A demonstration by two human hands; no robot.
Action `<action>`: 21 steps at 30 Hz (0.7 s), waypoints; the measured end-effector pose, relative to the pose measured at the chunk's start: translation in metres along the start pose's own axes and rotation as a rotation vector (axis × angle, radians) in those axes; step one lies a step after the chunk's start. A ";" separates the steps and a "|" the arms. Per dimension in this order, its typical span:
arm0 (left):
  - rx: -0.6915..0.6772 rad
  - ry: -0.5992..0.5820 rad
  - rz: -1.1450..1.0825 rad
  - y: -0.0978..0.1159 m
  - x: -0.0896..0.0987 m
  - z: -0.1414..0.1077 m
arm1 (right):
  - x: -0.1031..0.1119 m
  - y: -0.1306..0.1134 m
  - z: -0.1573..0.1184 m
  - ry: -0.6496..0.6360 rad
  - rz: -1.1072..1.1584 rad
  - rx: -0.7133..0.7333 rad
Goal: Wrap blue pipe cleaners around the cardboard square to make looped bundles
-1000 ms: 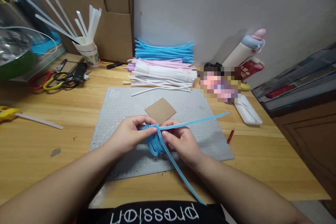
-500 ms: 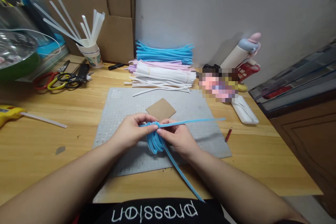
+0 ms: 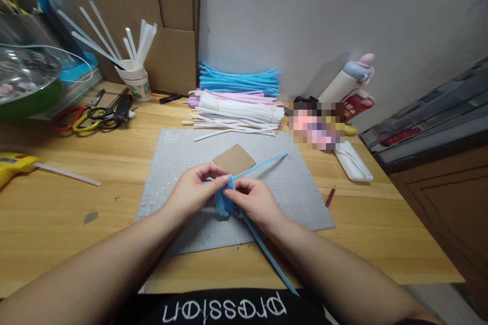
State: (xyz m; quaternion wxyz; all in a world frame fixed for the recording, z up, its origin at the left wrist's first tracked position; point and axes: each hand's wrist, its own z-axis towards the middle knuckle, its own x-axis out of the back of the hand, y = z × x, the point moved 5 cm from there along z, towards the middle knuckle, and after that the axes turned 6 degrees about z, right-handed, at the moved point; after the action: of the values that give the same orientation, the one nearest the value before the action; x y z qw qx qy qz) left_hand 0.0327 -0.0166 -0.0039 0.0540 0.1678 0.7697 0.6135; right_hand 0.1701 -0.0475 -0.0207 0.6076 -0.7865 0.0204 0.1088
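A looped bundle of blue pipe cleaners is held over the grey cutting mat. My left hand pinches its top from the left, thumb and fingers closed on it. From the right, my right hand grips the bundle's other side, its thumb close to the left thumb. One blue end points up and right past the hands; a longer one runs down toward my shirt. Just behind the hands, a square of brown cardboard lies on the mat.
Behind the mat lie blue, pink and white pipe cleaner bundles. Scissors, a cup of white sticks and a yellow glue gun are at left. A bottle and white packet stand right.
The upper blue end has swung from nearly level to slanting up and away, and reaches less far right. The bundle's loops look narrower. Both hands still grip it.
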 end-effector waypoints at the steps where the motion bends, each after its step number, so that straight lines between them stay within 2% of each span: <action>1: 0.004 -0.007 -0.066 0.001 -0.001 0.000 | 0.001 -0.001 0.000 0.014 0.042 0.006; 5: -0.059 -0.013 -0.256 0.002 -0.004 0.003 | 0.009 -0.004 0.001 0.092 0.180 0.026; 8: -0.083 -0.002 -0.165 -0.002 -0.005 0.005 | 0.012 -0.002 0.003 0.104 0.228 0.026; 12: -0.031 -0.027 0.018 -0.006 -0.006 0.004 | 0.013 0.002 0.006 0.072 0.286 0.027; 16: 0.012 -0.076 0.002 -0.006 -0.005 0.006 | 0.015 0.004 0.007 0.092 0.362 -0.003; 21: -0.006 -0.167 -0.026 -0.009 -0.008 0.009 | 0.017 0.004 0.008 0.112 0.282 -0.043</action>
State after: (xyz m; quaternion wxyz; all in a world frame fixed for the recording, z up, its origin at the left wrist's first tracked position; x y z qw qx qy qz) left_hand 0.0413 -0.0131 -0.0157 0.1267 0.2082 0.7627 0.5990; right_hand 0.1845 -0.0395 -0.0299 0.5674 -0.7934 0.1621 0.1494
